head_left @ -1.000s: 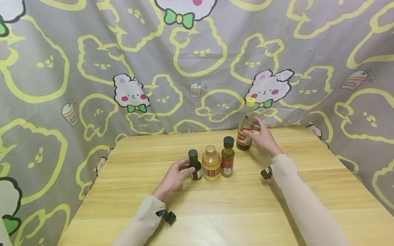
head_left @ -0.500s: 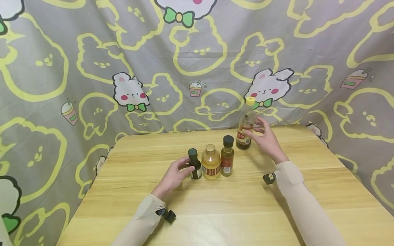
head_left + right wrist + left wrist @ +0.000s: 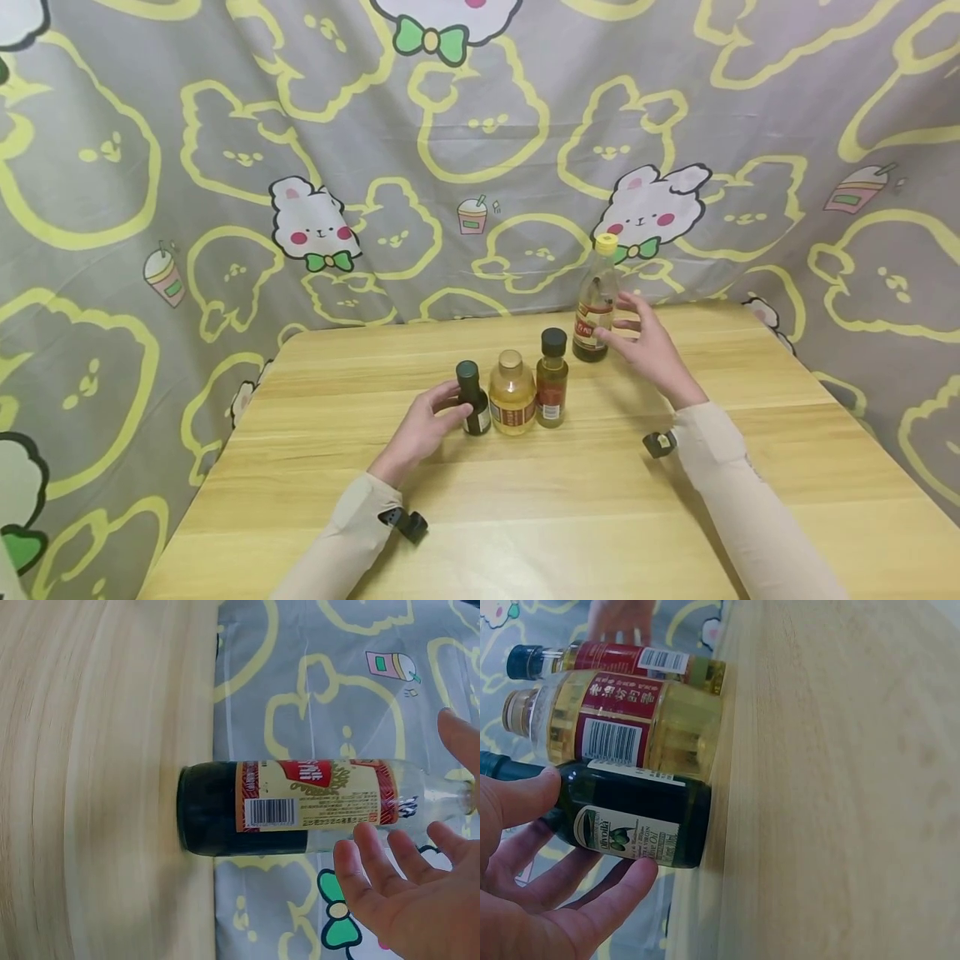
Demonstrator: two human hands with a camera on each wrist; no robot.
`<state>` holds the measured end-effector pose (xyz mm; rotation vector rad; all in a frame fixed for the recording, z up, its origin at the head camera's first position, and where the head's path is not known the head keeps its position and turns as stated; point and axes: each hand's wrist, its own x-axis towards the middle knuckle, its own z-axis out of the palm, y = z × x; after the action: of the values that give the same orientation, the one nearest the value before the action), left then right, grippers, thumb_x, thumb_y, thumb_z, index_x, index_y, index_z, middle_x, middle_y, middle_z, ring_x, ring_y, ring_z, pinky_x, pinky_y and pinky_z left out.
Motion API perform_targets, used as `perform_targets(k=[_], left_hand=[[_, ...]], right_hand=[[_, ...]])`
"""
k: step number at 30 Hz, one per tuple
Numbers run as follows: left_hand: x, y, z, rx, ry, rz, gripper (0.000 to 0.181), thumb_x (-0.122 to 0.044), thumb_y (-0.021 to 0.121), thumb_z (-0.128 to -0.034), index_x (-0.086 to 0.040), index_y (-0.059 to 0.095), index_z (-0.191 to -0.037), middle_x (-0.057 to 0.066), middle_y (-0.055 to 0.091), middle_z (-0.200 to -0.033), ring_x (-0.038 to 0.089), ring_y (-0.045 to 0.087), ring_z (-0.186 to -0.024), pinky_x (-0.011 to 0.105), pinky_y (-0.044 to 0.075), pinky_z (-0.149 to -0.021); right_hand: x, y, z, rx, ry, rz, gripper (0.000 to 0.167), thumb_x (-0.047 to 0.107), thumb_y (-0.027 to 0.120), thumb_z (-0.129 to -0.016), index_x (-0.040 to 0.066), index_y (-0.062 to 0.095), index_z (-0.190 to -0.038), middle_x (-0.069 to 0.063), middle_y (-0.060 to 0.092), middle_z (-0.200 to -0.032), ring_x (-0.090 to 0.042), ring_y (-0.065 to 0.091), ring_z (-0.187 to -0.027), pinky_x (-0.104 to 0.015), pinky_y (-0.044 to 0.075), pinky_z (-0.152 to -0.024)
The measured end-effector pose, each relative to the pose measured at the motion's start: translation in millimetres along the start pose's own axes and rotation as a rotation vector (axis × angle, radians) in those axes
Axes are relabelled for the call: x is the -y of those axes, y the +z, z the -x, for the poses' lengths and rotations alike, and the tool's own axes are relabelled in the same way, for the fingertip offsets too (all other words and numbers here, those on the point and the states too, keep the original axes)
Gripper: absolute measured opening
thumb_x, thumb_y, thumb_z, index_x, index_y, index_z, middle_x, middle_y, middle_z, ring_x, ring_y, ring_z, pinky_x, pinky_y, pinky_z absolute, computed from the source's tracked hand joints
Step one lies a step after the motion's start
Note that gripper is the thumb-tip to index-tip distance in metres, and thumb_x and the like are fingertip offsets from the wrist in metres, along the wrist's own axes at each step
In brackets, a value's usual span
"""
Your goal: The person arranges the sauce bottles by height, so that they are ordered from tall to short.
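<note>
A small dark-green olive oil bottle [image 3: 630, 817] stands upright at the left of a close row of three bottles. My left hand [image 3: 422, 427] holds it, with the thumb by the neck and the fingers round its far side. Beside it come a round bottle of pale yellow oil [image 3: 513, 396] and a slim black-capped bottle [image 3: 552, 383] with a red label. Behind them on the right stands a tall yellow-capped glass bottle [image 3: 277, 806], partly filled with dark liquid. My right hand [image 3: 651, 348] is beside this bottle, thumb and fingers spread; whether a fingertip touches it I cannot tell.
All the bottles stand on a light wooden table [image 3: 480, 517]. A grey curtain [image 3: 420, 150] with yellow outlines and rabbit prints hangs behind the table's far edge, close to the tall bottle. Small black devices are worn at both wrists.
My right hand has loosened from the tall bottle and drawn slightly back to the right. The left hand and the bottles keep their places; the head view has shifted slightly.
</note>
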<state>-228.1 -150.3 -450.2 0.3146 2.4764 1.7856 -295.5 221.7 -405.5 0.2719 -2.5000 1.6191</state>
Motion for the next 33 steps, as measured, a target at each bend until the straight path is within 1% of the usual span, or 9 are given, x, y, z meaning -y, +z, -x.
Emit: perform_targets(k=[10,13,16,18,20,25,27,31,33], left_hand=[[-1.2,0.2,-0.9,0.008,0.003,-0.001,0.045,-0.014,0.07,-0.0972,-0.009,0.06,-0.141,0.017,0.062,-0.14,0.041,0.056,-0.132,0.055,0.048,-0.107],[-1.6,-0.1,-0.5,0.003,0.0,-0.001,0.045,-0.014,0.07,-0.0973,-0.009,0.061,-0.141,0.016,0.062,-0.14,0.041,0.056,-0.132,0.055,0.048,-0.107],[-1.6,-0.7,-0.4,-0.002,0.003,-0.004,0.045,-0.014,0.07,-0.0972,-0.009,0.061,-0.14,0.016,0.063,-0.14,0.041,0.056,-0.131,0.055,0.049,-0.107],[-1.3,-1.3,-0.6,-0.001,0.003,-0.006,0.044,-0.014,0.07,-0.0969,-0.009,0.061,-0.14,0.016,0.063,-0.139,0.041,0.057,-0.131,0.055,0.049,-0.106],[-1.6,-2.1,-0.4,0.003,0.004,-0.01,0.044,-0.014,0.071,-0.0966,-0.01,0.062,-0.14,0.016,0.064,-0.139,0.04,0.057,-0.131,0.055,0.049,-0.106],[-0.8,-2.8,-0.3,0.015,0.015,-0.027,0.044,-0.015,0.07,-0.0972,-0.008,0.061,-0.14,0.017,0.063,-0.139,0.042,0.056,-0.131,0.056,0.049,-0.105],[-1.1,-2.8,-0.1,0.013,0.01,-0.03,0.045,-0.015,0.07,-0.0971,-0.008,0.061,-0.14,0.018,0.063,-0.139,0.042,0.056,-0.131,0.057,0.049,-0.105],[-1.8,-2.7,0.4,0.01,-0.003,-0.029,0.045,-0.015,0.071,-0.0969,-0.008,0.061,-0.14,0.018,0.062,-0.14,0.042,0.056,-0.131,0.057,0.049,-0.106],[-2.7,-2.7,1.1,0.008,-0.011,-0.025,0.045,-0.015,0.071,-0.0968,-0.009,0.061,-0.141,0.018,0.062,-0.14,0.042,0.056,-0.132,0.056,0.049,-0.106]], right_hand=[[10.6,-3.1,8.5,0.073,-0.053,-0.03,0.084,0.032,0.071,-0.098,0.014,0.02,-0.162,-0.018,0.04,-0.157,-0.04,0.051,-0.135,-0.056,0.046,-0.108],[12.0,-2.2,9.1,0.106,-0.1,-0.045,0.077,0.026,0.07,-0.099,0.009,0.026,-0.16,-0.019,0.047,-0.152,-0.038,0.055,-0.131,-0.045,0.05,-0.106],[13.4,0.3,9.3,0.148,-0.139,-0.073,0.069,0.02,0.069,-0.099,0.004,0.032,-0.156,-0.023,0.053,-0.145,-0.037,0.058,-0.126,-0.03,0.054,-0.098],[14.3,2.3,9.9,0.172,-0.148,-0.093,0.067,0.019,0.07,-0.099,0.003,0.036,-0.154,-0.024,0.055,-0.143,-0.036,0.059,-0.124,-0.025,0.055,-0.093],[15.6,4.4,10.7,0.191,-0.153,-0.107,0.068,0.017,0.071,-0.098,0.003,0.036,-0.154,-0.025,0.055,-0.142,-0.036,0.059,-0.124,-0.027,0.055,-0.095],[18.0,9.6,13.9,0.226,-0.15,-0.107,0.073,0.016,0.075,-0.095,0.005,0.035,-0.155,-0.021,0.057,-0.142,-0.039,0.058,-0.127,-0.045,0.049,-0.107],[18.0,12.1,15.0,0.245,-0.153,-0.105,0.072,0.016,0.075,-0.094,0.006,0.038,-0.154,-0.022,0.057,-0.142,-0.04,0.058,-0.127,-0.043,0.05,-0.107],[17.7,16.8,17.0,0.281,-0.17,-0.086,0.063,0.017,0.076,-0.094,0.007,0.048,-0.149,-0.022,0.059,-0.139,-0.042,0.058,-0.125,-0.031,0.055,-0.099],[18.2,18.9,17.8,0.296,-0.174,-0.077,0.058,0.018,0.076,-0.094,0.008,0.052,-0.146,-0.021,0.061,-0.136,-0.043,0.058,-0.124,-0.03,0.055,-0.097]])
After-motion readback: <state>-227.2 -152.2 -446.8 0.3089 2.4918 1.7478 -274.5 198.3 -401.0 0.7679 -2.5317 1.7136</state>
